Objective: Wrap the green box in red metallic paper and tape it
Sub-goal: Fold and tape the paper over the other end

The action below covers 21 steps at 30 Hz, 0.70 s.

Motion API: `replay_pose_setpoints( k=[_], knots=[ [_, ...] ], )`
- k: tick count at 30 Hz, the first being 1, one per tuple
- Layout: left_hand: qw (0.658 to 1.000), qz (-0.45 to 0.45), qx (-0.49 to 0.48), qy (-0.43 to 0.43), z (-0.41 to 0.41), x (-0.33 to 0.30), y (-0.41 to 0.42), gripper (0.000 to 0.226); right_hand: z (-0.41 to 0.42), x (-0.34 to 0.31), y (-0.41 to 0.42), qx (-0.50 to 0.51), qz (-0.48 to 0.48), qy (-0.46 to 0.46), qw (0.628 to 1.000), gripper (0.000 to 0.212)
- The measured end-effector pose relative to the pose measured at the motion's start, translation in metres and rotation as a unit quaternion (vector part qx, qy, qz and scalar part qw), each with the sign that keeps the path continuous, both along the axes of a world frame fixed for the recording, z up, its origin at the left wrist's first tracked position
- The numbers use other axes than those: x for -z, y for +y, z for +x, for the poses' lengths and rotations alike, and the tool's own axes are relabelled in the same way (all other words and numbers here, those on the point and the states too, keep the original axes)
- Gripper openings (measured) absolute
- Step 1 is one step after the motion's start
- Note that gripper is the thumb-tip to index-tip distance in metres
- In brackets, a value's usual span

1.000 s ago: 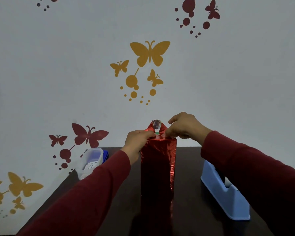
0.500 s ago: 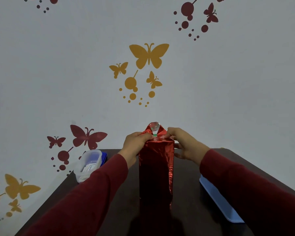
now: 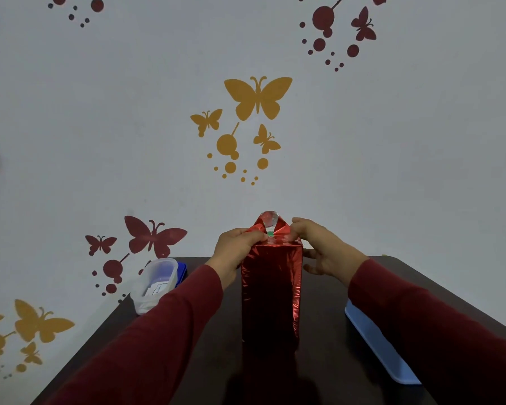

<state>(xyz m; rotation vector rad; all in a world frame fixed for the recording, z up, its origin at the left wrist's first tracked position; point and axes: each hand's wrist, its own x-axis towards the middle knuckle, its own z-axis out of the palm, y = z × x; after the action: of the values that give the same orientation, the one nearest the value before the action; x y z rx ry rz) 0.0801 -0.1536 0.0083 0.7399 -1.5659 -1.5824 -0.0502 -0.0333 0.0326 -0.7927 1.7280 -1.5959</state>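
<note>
Red metallic paper (image 3: 270, 285) pinched atop green box (image 3: 270, 234) by both hands.

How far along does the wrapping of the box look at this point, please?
Done: the red paper already covers the sides of the upright box. In hand: the left hand and right hand pinch the top flaps together, where a sliver of green still shows and the far flap stands up. Left: folding that flap down and taping it; the blue dispenser sits to the right.

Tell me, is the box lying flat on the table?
No, the red-wrapped box stands upright on the table.
</note>
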Motion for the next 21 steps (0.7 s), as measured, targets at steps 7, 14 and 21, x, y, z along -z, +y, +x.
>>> replay_pose_setpoints(
  k=[7,14,21],
  knots=[
    [1.0,0.02,-0.003,0.012,0.008,-0.005,0.007,0.019,0.004,0.002,0.0,0.02,-0.045,-0.059,0.997,0.068],
    [0.955,-0.214,-0.197,0.053,0.017,0.008,0.036,0.026,-0.01,0.018,0.041,0.121,-0.131,-0.038,0.983,0.022],
    [0.852,-0.504,-0.086,0.11,-0.016,0.06,0.118,0.051,-0.019,0.056,0.133,0.189,-0.039,0.216,0.957,0.02]
  ],
)
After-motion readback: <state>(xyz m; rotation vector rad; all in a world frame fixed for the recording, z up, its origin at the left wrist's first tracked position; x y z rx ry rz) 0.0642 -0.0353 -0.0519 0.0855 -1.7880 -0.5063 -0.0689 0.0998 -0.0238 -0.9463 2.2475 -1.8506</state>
